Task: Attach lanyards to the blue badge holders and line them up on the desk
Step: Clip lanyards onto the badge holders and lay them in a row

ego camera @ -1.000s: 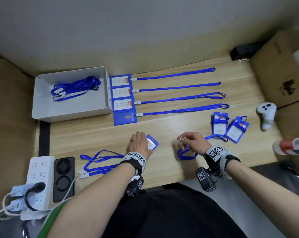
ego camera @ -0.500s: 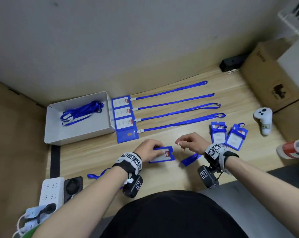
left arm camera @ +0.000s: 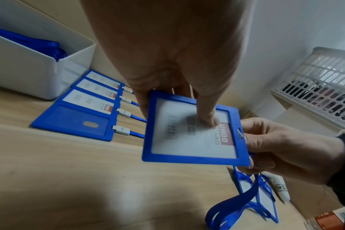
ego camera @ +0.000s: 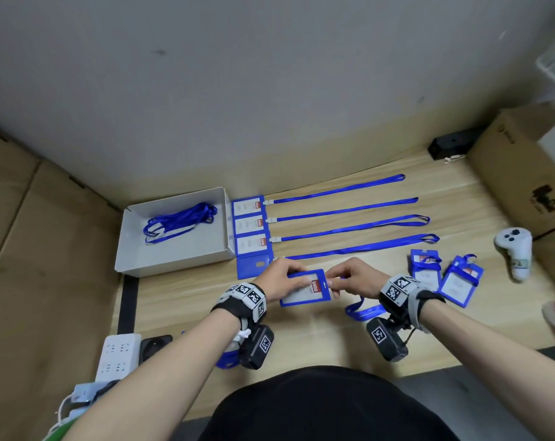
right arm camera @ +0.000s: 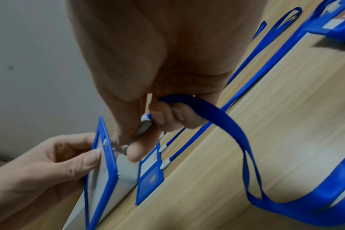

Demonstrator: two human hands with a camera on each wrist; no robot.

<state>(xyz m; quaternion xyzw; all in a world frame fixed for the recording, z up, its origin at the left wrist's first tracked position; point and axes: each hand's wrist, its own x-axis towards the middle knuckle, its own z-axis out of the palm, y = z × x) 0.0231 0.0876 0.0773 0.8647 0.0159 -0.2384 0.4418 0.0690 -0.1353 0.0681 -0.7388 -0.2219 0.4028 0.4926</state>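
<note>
My left hand (ego camera: 277, 280) grips a blue badge holder (ego camera: 306, 288) above the desk, thumb on its clear window (left arm camera: 193, 132). My right hand (ego camera: 354, 278) pinches the white clip (right arm camera: 136, 140) of a blue lanyard (right arm camera: 236, 132) right at the holder's slot (left arm camera: 239, 133). The strap trails down to the desk (ego camera: 362, 311). Several finished badge holders (ego camera: 250, 226) lie in a column beside the white box, their lanyards (ego camera: 349, 221) stretched out to the right.
A white box (ego camera: 174, 253) holds spare lanyards (ego camera: 179, 221). Two more badge holders (ego camera: 441, 276) with wrapped straps lie at the right, near a white controller (ego camera: 515, 249). A power strip (ego camera: 118, 354) sits front left. Cardboard boxes (ego camera: 524, 173) stand at the right.
My left hand lifted the badge holder off the desk and brought it toward the middle. My right hand came in with the lanyard clip until both hands met at the holder's slot.
</note>
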